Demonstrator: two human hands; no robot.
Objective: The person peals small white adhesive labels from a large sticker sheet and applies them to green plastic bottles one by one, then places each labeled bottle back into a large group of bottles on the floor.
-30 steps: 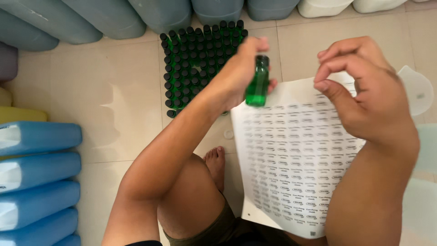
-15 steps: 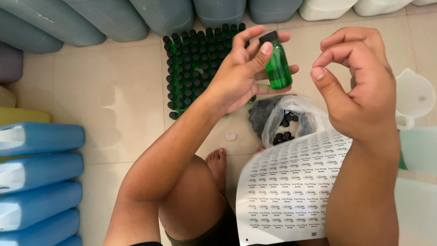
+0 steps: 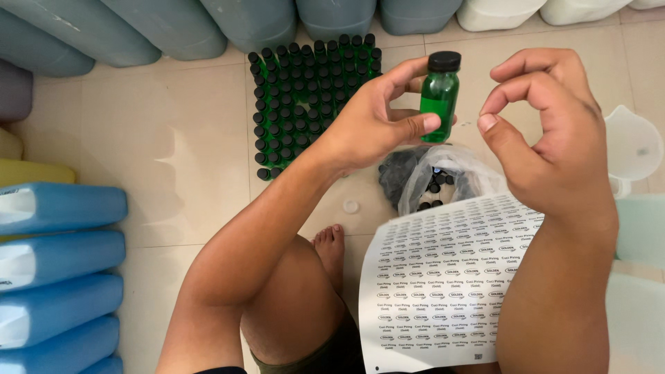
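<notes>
My left hand (image 3: 377, 125) holds a small green glass bottle (image 3: 438, 100) with a black cap upright, gripped between thumb and fingers. My right hand (image 3: 547, 131) hovers just right of the bottle, thumb and forefinger curled toward each other. A tiny clear label, barely visible, seems to cling at the thumb tip. A white sheet of small printed labels (image 3: 443, 284) rests on my right leg, below both hands.
A block of several green capped bottles (image 3: 305, 97) stands on the tiled floor. A clear bag of black caps (image 3: 433, 183) lies near it. Large grey jugs (image 3: 166, 24) line the back, blue jugs (image 3: 55, 263) the left, and a white funnel (image 3: 634, 145) sits at right.
The left hand raised the bottle and turned it upright. The label sheet dropped from under the hands onto the leg, which uncovered the bag of caps. The right hand came away from the sheet.
</notes>
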